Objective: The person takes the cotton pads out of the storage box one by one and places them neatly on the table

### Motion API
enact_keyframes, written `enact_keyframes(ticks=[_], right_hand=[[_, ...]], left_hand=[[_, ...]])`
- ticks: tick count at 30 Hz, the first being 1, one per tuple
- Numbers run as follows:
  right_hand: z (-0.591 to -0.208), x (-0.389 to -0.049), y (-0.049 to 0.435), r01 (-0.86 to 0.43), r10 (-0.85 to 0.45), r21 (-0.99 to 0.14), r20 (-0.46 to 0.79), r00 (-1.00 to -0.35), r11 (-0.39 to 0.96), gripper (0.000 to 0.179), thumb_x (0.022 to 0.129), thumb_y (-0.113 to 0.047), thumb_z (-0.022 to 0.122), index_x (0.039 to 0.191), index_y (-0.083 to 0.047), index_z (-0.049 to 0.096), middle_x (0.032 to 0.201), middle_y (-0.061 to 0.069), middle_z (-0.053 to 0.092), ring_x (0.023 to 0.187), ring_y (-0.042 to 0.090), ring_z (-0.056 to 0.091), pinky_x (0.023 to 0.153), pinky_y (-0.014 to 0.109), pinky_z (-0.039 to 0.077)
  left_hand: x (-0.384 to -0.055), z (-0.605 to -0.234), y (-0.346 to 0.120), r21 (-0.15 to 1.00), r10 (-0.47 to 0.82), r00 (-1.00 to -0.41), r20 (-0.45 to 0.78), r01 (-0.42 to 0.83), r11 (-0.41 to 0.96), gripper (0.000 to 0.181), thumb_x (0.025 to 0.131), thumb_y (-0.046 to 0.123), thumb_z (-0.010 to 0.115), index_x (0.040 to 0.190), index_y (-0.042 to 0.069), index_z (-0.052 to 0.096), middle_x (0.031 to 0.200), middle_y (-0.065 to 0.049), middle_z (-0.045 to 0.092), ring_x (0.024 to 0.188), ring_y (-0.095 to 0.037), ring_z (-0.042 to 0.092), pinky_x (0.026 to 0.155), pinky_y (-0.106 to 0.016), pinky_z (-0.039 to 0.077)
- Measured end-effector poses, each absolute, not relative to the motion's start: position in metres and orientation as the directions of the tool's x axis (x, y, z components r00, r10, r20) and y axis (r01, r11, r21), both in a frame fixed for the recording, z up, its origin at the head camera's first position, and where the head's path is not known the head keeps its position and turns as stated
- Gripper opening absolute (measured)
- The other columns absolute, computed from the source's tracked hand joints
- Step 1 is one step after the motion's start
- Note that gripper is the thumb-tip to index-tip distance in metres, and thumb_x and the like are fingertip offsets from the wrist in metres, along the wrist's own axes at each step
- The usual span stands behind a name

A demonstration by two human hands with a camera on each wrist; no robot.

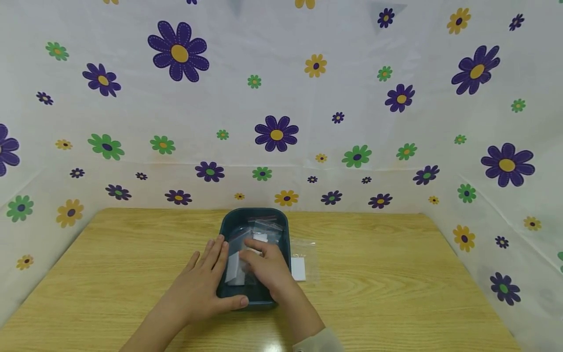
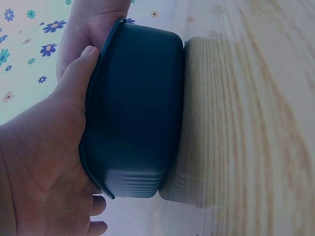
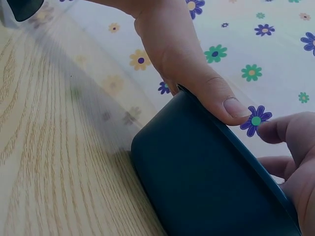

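A dark teal plastic bin [image 1: 259, 306] stands on the table, holding several clear zip bags [image 1: 269, 226] with white pieces inside. My left hand [image 1: 198, 288] rests on the bin's left rim, fingers straight and spread from the thumb, which lies over the near rim. My right hand [image 1: 268, 269] reaches over the right rim into the bin, fingertips right at the bags. In the right wrist view its bent fingers [image 3: 273, 130] stand apart above the rim, with nothing seen between them. The bin's inside is hidden in both wrist views.
A clear zip bag [image 1: 311, 264] with a white card [image 1: 298, 269] lies on the wooden table [image 1: 387, 274] just right of the bin. A flower-print sheet [image 1: 237, 107] hangs behind the table and along its sides.
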State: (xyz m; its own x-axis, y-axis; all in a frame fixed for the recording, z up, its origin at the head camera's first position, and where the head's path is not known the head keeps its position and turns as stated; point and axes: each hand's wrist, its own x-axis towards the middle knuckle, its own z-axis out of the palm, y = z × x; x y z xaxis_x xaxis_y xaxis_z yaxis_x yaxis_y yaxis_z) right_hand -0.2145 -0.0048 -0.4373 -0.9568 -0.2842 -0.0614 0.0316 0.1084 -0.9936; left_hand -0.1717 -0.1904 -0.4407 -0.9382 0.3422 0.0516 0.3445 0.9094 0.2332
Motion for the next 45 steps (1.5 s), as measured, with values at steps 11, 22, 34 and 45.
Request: enact_keyframes(ticks=[11, 22, 34, 45], right_hand=[[-0.438, -0.216, -0.004, -0.002, -0.170, -1.000, -0.003, -0.985, 0.026, 0.069, 0.085, -0.003, 0.072, 0.149, -0.015, 0.047, 0.142, 0.012, 0.057, 0.089, 0.015, 0.069, 0.073, 0.027, 0.056], [-0.427, -0.215, 0.007, 0.004, -0.173, -0.996, 0.010, -0.985, -0.084, 0.046, 0.090, 0.000, 0.066, 0.135, -0.004, 0.060, 0.100, 0.012, 0.070, 0.082, 0.013, 0.067, 0.069, 0.024, 0.057], [-0.411, -0.213, 0.075, 0.043, -0.135, -0.991, -0.026, -0.991, -0.124, 0.029, 0.095, -0.001, 0.063, 0.123, -0.003, 0.067, 0.098, 0.008, 0.066, 0.086, 0.017, 0.066, 0.070, 0.028, 0.060], [-0.405, -0.218, 0.096, 0.049, -0.091, -0.984, -0.033, -0.995, -0.171, 0.032, 0.096, -0.004, 0.062, 0.128, -0.004, 0.065, 0.102, 0.008, 0.068, 0.088, 0.017, 0.067, 0.073, 0.028, 0.060]], left_hand=[[-0.173, -0.442, -0.191, 0.226, 0.346, -0.936, 0.057, 0.350, 0.909, 0.123, 0.077, 0.088, 0.050, 0.157, -0.001, 0.023, 0.166, -0.018, 0.013, 0.152, -0.040, 0.013, 0.116, -0.067, 0.020], [-0.174, -0.443, -0.189, 0.228, 0.339, -0.940, 0.041, 0.339, 0.913, 0.125, 0.075, 0.090, 0.048, 0.158, 0.000, 0.021, 0.167, -0.017, 0.010, 0.153, -0.040, 0.011, 0.116, -0.066, 0.019], [-0.176, -0.441, -0.189, 0.211, 0.338, -0.940, 0.046, 0.340, 0.917, 0.127, 0.073, 0.092, 0.046, 0.158, 0.001, 0.022, 0.167, -0.017, 0.010, 0.153, -0.040, 0.011, 0.117, -0.066, 0.018], [-0.174, -0.440, -0.189, 0.213, 0.328, -0.944, 0.040, 0.329, 0.920, 0.127, 0.073, 0.092, 0.046, 0.157, 0.001, 0.023, 0.166, -0.018, 0.012, 0.152, -0.041, 0.013, 0.116, -0.066, 0.019]])
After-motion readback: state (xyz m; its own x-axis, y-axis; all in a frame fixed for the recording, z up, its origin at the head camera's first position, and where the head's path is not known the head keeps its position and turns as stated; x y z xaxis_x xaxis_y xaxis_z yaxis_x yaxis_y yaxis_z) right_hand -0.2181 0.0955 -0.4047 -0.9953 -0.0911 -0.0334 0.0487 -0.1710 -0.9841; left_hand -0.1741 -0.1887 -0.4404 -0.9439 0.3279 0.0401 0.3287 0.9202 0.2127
